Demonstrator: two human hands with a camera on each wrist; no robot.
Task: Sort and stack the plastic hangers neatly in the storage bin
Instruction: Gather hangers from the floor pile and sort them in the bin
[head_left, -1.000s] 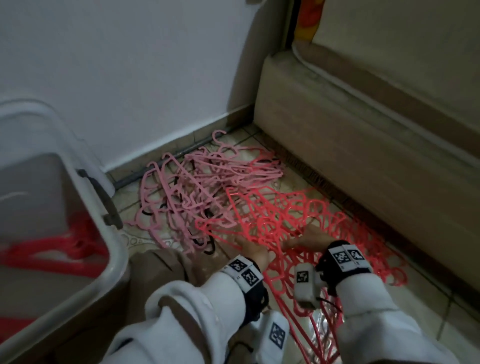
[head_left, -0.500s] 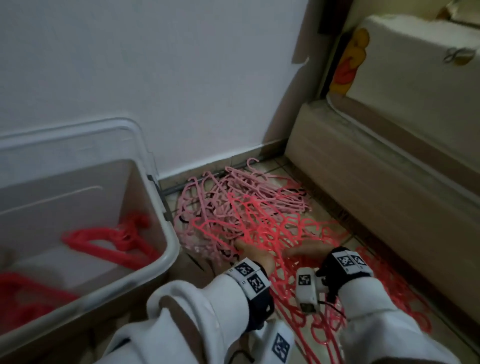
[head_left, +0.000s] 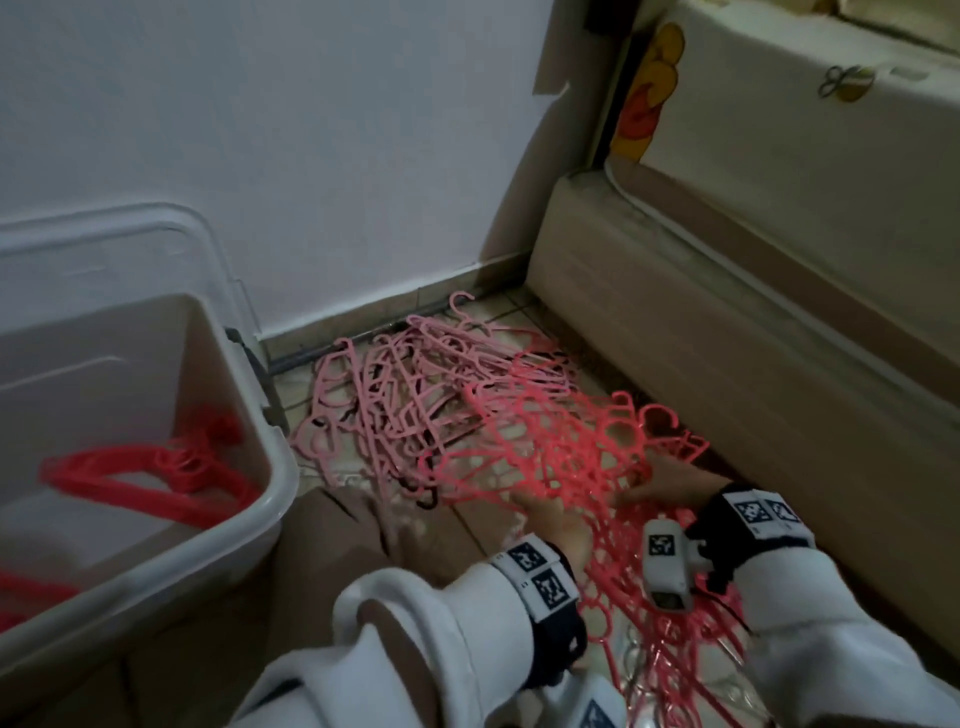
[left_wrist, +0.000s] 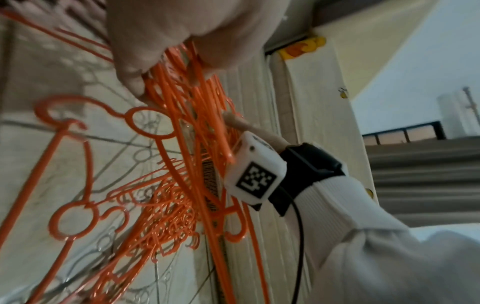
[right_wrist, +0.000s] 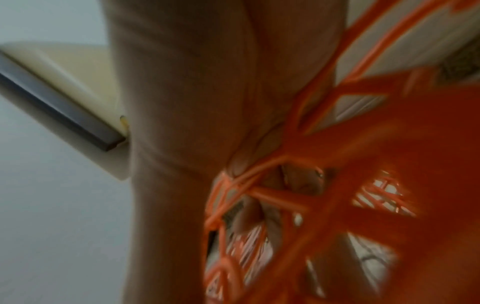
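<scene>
Far left: storage bin (head_left: 270, 499), translucent, open, on the floor. More of it shows than half a second ago, and far more than a second ago, when only its near corner was in frame; the view has swung up and left. Red hangers in the bin (head_left: 156, 473) lie against its bottom, the same few as before.

Centre, on the tiled floor (head_left: 483, 525): pale pink hangers (head_left: 395, 395), a loose heap against the skirting of the white wall (head_left: 311, 156). Heap unchanged across all three moments.

Right of that, overlapping the pink heap's edge: red hangers (head_left: 550, 447), a tangled pile running back toward the person between both wrists.

Left hand (head_left: 558, 525) sits at the near edge of the red pile, as earlier. Left wrist view shows its fingers (left_wrist: 132, 82) curled round a bunch of red hanger bars, clamped on them.

Right hand (head_left: 670, 480) lies on the red pile just beside the left, not touching it, placed much as half a second ago. Right wrist view is blurred; hanger bars cross the palm, but whether the fingers are closed I cannot tell.

Far right: bed base (head_left: 727, 364) along the floor, mattress (head_left: 779, 130) above.
</scene>
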